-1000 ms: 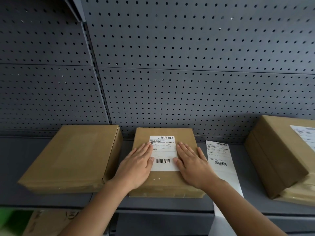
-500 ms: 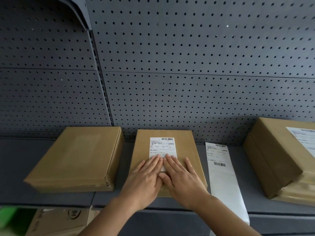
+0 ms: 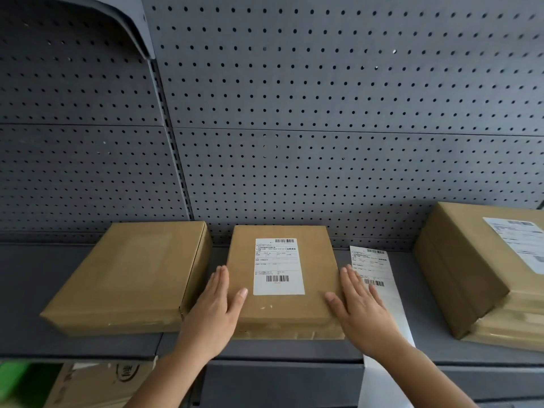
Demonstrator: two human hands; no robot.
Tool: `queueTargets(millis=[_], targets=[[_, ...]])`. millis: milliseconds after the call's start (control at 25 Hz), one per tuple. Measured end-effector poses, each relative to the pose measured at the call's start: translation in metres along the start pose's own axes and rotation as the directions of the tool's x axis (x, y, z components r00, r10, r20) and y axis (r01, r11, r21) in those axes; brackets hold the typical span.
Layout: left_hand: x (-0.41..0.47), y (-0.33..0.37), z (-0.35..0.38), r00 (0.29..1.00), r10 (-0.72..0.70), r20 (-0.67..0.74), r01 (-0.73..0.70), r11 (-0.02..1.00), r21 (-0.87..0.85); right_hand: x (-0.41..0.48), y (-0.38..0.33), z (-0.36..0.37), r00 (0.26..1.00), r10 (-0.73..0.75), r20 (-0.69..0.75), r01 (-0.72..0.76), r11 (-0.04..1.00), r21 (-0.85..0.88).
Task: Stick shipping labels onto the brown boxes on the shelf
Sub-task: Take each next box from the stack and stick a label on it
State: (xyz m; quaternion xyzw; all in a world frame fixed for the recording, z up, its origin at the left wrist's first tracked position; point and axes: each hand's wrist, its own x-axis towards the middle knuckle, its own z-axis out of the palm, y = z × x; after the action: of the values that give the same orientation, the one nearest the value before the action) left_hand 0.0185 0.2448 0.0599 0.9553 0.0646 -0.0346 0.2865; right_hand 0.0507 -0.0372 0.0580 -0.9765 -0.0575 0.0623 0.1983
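Note:
Three brown boxes lie on the grey shelf (image 3: pixel 26 278). The middle box (image 3: pixel 319 260) carries a white shipping label (image 3: pixel 279 266) stuck flat on its top. My left hand (image 3: pixel 215 313) clasps its left edge, fingers down the side and thumb on top. My right hand (image 3: pixel 362 310) clasps the right edge the same way. The left box (image 3: pixel 132 275) has a bare top. The right box (image 3: pixel 465 260) has a label (image 3: pixel 521 242) on it. A strip of labels (image 3: pixel 372 266) lies on the shelf just right of the middle box and hangs over the front edge.
A grey pegboard wall (image 3: pixel 323 128) rises behind the boxes, with a shelf bracket (image 3: pixel 129 28) at the upper left. Below the shelf at the lower left sit a printed carton (image 3: pixel 97 384) and something green (image 3: pixel 11 378).
Both hands were pressing on the label, first at its sides, then together over its lower part. They have now slid apart to the left and right edges of the middle box.

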Motion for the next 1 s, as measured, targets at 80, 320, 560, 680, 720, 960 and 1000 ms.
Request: queueTargets(millis=[80,320,560,680,720,960,1000], targets=[[0.0,0.003,0.004,0.991,-0.131,0.025,0.131,0.93,-0.343,0.001,0.003,-0.001,0.995,0.07,0.07,-0.09,0.937,0.338],[0.008,0.003,0.014,0.947,-0.28,0.156,0.29,0.541,-0.79,0.01,0.005,0.018,0.962,0.134,0.237,-0.27,0.572,0.774],[-0.001,0.032,0.01,0.956,-0.275,0.104,0.237,0.514,-0.825,0.001,0.004,-0.011,0.969,0.144,0.201,-0.244,0.426,0.871],[-0.003,0.07,-0.002,0.98,-0.19,0.058,0.148,0.506,-0.85,-0.004,0.015,-0.054,0.979,0.185,0.085,-0.159,0.439,0.884],[-0.003,0.086,-0.005,0.987,-0.154,0.044,0.117,0.5,-0.858,-0.006,0.02,-0.072,0.981,0.192,0.039,-0.122,0.444,0.888],[0.002,0.195,-0.008,0.997,0.075,0.018,-0.022,0.5,-0.866,-0.032,0.075,-0.176,0.919,0.314,-0.238,0.039,0.527,0.849],[0.002,0.213,-0.006,0.992,0.122,0.019,-0.045,0.499,-0.866,-0.037,0.089,-0.191,0.906,0.332,-0.264,0.053,0.53,0.846]])
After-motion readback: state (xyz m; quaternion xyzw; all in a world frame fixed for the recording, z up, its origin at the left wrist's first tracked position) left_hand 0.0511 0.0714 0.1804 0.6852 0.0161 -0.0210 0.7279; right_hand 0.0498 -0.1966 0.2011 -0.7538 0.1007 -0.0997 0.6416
